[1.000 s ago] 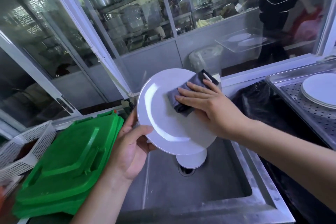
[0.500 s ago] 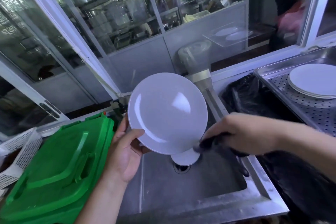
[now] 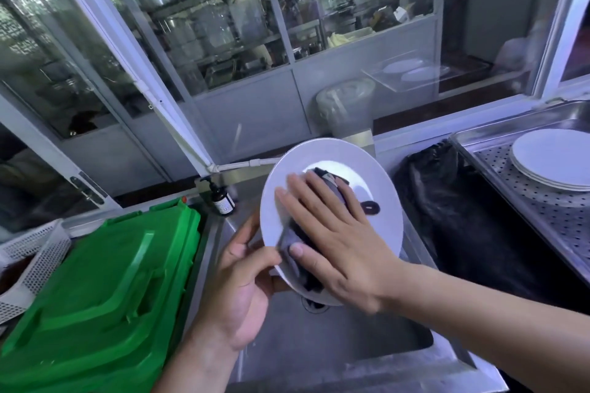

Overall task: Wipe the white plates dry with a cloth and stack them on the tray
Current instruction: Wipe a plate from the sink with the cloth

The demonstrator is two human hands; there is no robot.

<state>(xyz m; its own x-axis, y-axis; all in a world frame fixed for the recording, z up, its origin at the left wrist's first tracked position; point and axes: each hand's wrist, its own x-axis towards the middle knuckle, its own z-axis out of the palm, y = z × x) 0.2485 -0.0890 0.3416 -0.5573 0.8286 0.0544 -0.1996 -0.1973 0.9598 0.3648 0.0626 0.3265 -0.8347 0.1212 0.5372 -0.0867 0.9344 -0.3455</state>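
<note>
From the head view, the right hand has come back up from the plate's lower edge and now presses the grey cloth flat-fingered onto the white plate, which the left hand grips by its lower-left rim over the sink. Wiping has likely resumed; the tray with stacked plates waits to the right of the right hand.

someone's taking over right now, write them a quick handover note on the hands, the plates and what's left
Left hand: grips the lower left rim of the white plate, holding it tilted over the sink.
Right hand: fingers flat, pressing the grey cloth against the plate's face.
Tray at the right: a stack of plates already on it.
Done: the stacked plates.
Left: finish wiping this plate, then add it to the stack. Whether more plates wait cannot be seen.
</note>
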